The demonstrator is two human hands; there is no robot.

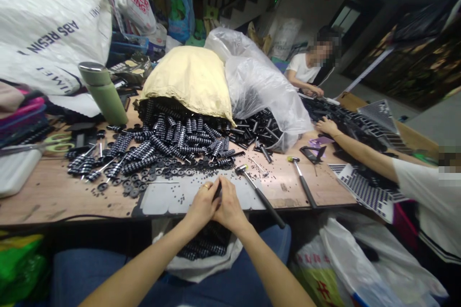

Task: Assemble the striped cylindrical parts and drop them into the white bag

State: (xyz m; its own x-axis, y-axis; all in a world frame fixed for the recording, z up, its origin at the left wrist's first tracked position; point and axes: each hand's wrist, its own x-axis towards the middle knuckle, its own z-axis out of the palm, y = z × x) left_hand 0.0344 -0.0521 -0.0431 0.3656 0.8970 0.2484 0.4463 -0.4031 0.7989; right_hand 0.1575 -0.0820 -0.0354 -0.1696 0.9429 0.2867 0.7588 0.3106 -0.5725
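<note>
My left hand (203,202) and my right hand (229,203) meet over the near edge of the table, fingers closed together around a small black part (217,191). Most of that part is hidden, so its kind cannot be made out. Beneath the hands lies a grey mat (160,199) with tiny black bits on it. A hammer (261,196) rests just right of my right hand. Beyond the mat spreads a heap of black-and-white ridged rollers (183,136), with black discs (131,186) in front. Below the table edge, an open white bag (201,266) holds similar rollers.
A yellow sack (187,79) and a clear plastic bag (262,88) of black tubes stand behind the heap. A green flask (104,95) and scissors (59,142) are at left. Rightward lie a second hammer (302,182) and a co-worker's arm (363,153); another person (306,69) sits farther back.
</note>
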